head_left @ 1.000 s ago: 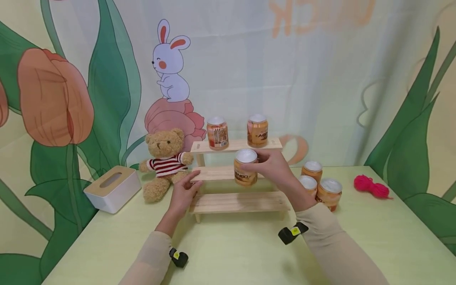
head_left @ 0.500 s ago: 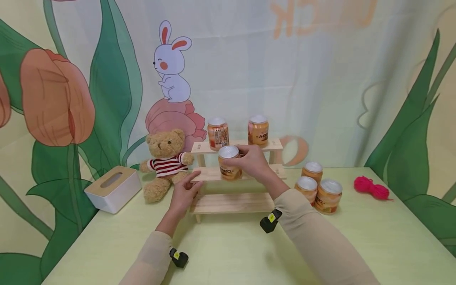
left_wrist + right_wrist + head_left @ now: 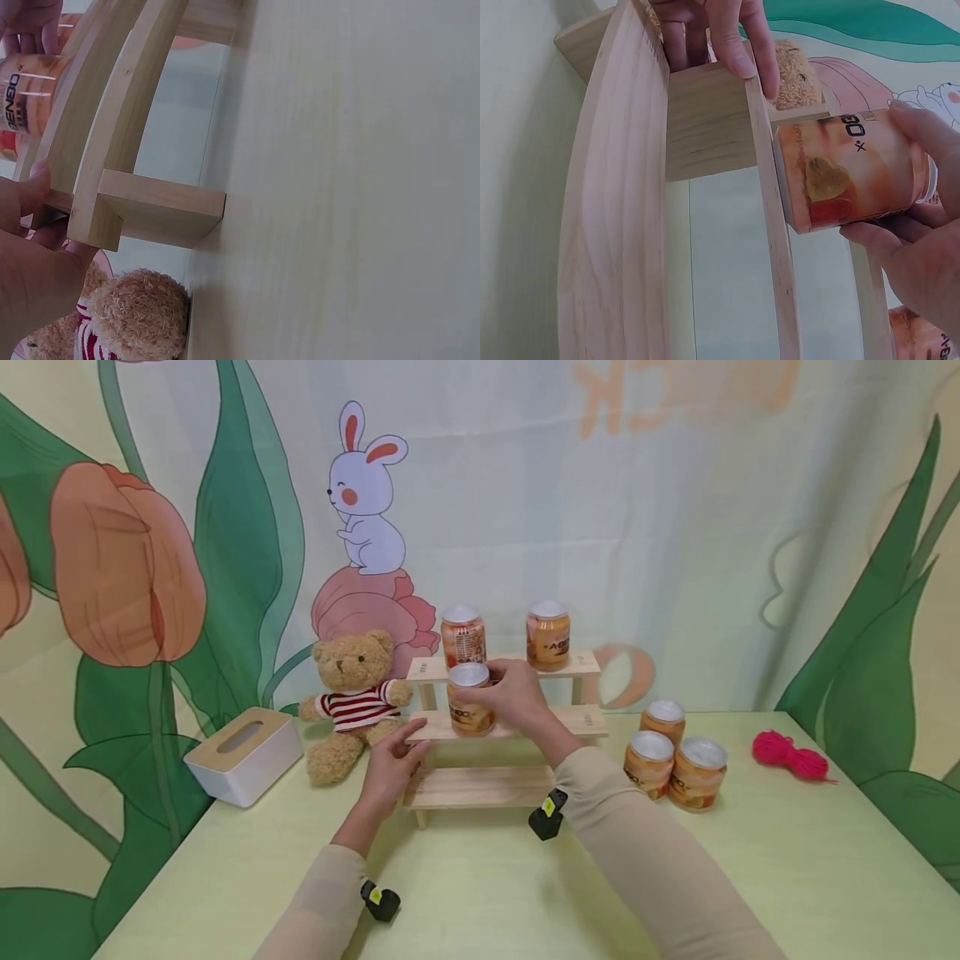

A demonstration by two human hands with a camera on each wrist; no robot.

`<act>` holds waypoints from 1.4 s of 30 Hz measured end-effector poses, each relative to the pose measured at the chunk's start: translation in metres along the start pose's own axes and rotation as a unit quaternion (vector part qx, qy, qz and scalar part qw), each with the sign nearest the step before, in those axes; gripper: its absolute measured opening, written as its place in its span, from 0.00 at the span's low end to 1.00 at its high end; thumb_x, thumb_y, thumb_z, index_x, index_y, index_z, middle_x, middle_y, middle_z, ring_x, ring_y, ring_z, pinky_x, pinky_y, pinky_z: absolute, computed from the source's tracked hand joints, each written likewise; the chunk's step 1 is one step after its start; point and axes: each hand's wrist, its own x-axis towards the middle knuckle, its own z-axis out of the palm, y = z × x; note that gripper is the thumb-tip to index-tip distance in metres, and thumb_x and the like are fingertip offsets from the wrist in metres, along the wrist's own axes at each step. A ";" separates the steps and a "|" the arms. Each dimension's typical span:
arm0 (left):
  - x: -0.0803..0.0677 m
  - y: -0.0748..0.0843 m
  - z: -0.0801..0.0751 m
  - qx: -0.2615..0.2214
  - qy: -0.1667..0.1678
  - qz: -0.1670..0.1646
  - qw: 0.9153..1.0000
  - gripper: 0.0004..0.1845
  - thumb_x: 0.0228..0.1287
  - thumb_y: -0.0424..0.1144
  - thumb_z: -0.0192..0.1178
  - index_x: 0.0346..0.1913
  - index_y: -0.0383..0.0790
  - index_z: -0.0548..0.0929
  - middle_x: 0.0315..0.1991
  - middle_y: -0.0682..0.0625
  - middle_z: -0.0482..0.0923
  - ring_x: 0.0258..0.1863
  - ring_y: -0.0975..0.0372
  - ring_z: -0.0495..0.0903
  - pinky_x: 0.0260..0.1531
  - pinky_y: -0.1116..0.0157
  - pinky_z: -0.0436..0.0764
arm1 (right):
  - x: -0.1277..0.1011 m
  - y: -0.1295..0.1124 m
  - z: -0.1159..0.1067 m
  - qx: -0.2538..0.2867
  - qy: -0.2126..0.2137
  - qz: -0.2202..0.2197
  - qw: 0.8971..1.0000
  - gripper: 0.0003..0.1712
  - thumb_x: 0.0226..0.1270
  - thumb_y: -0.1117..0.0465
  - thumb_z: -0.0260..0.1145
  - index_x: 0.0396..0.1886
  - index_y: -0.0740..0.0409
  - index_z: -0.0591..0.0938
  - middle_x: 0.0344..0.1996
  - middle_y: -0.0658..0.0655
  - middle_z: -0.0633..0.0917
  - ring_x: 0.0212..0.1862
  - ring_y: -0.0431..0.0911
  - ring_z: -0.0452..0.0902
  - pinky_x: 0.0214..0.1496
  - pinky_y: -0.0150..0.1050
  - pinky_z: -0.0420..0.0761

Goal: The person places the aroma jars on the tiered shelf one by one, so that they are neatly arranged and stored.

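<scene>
A can (image 3: pixel 467 714) with an orange label and silver lid is upright at the left part of the middle shelf. My right hand (image 3: pixel 517 693) grips its side, thumb in front and fingers behind. In the right wrist view the base of the can (image 3: pixel 847 169) is right at the shelf board. My left hand (image 3: pixel 390 768) holds the left end of the three-tier wooden rack (image 3: pixel 480 787), thumb over the middle board and fingers below it. On the top tier are two similar cans, a left one (image 3: pixel 463 639) and a right one (image 3: pixel 547 639).
Three more cans (image 3: pixel 697 772) cluster on the table right of the rack. Beyond them lies a pink yarn skein (image 3: pixel 791 756). A teddy bear (image 3: pixel 352 693) sits against the rack's left side, near a white tissue box (image 3: pixel 247 760). A printed curtain (image 3: pixel 675 527) hangs behind.
My right hand has carried the can leftward along the middle shelf, in closer to the board. The left hand keeps its hold on the rack.
</scene>
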 end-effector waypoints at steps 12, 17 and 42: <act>-0.001 -0.001 0.002 0.004 0.006 0.001 1.000 0.23 0.71 0.32 0.62 0.67 0.40 0.78 0.31 0.50 0.81 0.26 0.60 0.72 0.21 0.71 0.67 | 0.002 -0.004 0.006 -0.015 0.004 0.001 1.000 0.28 0.50 0.51 0.83 0.48 0.59 0.86 0.40 0.53 0.87 0.43 0.46 0.83 0.46 0.44 0.82; -0.002 -0.002 0.001 0.006 0.010 0.005 1.000 0.22 0.71 0.33 0.62 0.67 0.40 0.78 0.31 0.50 0.82 0.26 0.62 0.72 0.20 0.71 0.67 | 0.002 -0.001 0.009 -0.006 -0.009 0.007 1.000 0.29 0.51 0.52 0.83 0.51 0.59 0.85 0.42 0.53 0.87 0.45 0.46 0.83 0.48 0.44 0.81; 0.000 -0.003 0.000 0.014 0.008 0.006 1.000 0.23 0.70 0.34 0.63 0.66 0.43 0.79 0.30 0.48 0.79 0.26 0.62 0.71 0.20 0.71 0.67 | -0.053 0.018 -0.044 0.021 0.003 -0.022 1.000 0.33 0.63 0.51 0.75 0.65 0.59 0.77 0.60 0.59 0.79 0.62 0.54 0.74 0.58 0.49 0.78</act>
